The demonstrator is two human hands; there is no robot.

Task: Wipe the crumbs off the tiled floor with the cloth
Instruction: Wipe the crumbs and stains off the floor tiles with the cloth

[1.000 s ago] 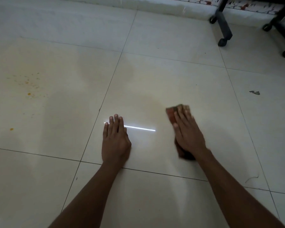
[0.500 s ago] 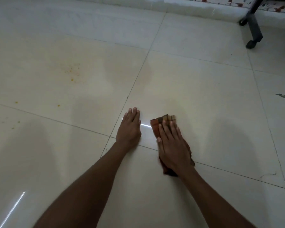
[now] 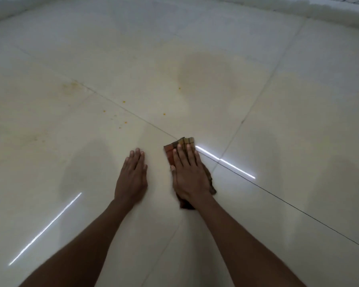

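A folded brown checked cloth (image 3: 181,144) lies flat on the cream tiled floor (image 3: 278,125), beside a crossing of tile joints. My right hand (image 3: 188,175) presses down on it, palm flat, fingers together, covering most of it. To its left, my left hand (image 3: 133,177) rests flat on bare tile with nothing in it. Small orange crumbs (image 3: 164,114) are scattered beyond the hands, up and to the left, with more crumbs (image 3: 124,101) near a tile joint and a fainter yellowish smear (image 3: 71,87) farther left.
A white wall base (image 3: 330,11) runs along the far edge of the floor. A darker damp-looking patch (image 3: 203,69) lies beyond the crumbs. Bright light streaks reflect on the tiles at lower left (image 3: 46,228) and right of the cloth (image 3: 226,162).
The view has swung left and the wheeled stand has left the frame. My right hand slid the cloth left, close to my left hand, and the crumbs now lie nearer, just ahead.
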